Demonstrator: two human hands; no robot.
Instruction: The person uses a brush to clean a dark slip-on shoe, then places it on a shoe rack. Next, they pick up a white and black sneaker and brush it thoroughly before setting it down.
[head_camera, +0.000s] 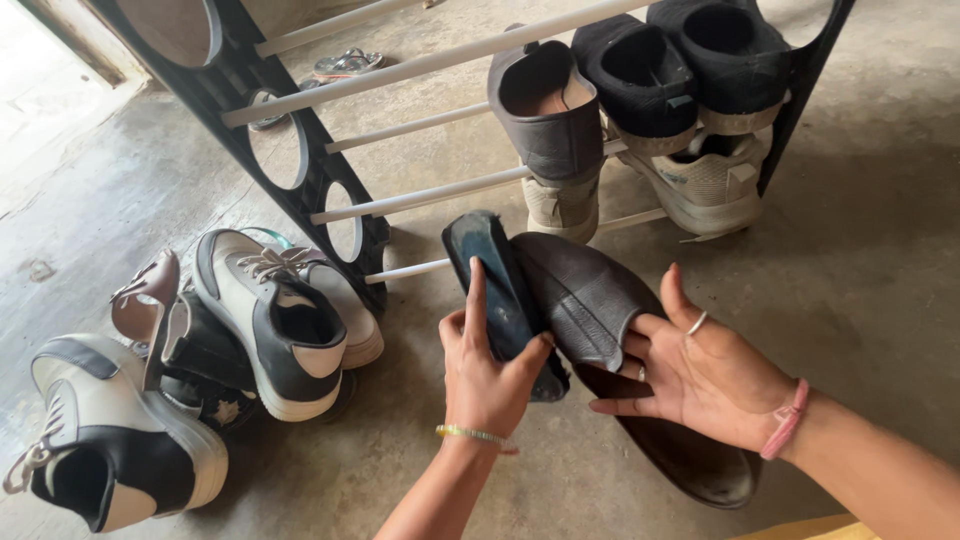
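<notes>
Gripping a dark flat shoe (500, 285) sole-outward, the left hand (487, 375) is seen with its fingers (474, 290) wrapped narrowly around the shoe's edge, apparently so that it can be kept upright. A second dark shoe (585, 300) is held just beside it by the right hand (710, 375), whose fingers (628, 330) are spread wide and slipped under the shoe's upper, the palm left open. Both shoes are held low over the concrete floor (870, 250), touching each other. Just beyond the fingers, a black shoe rack (330, 190) with white bars is stacked with shoes, while a pile of sneakers (270, 320) is left well to the left of the hands.
</notes>
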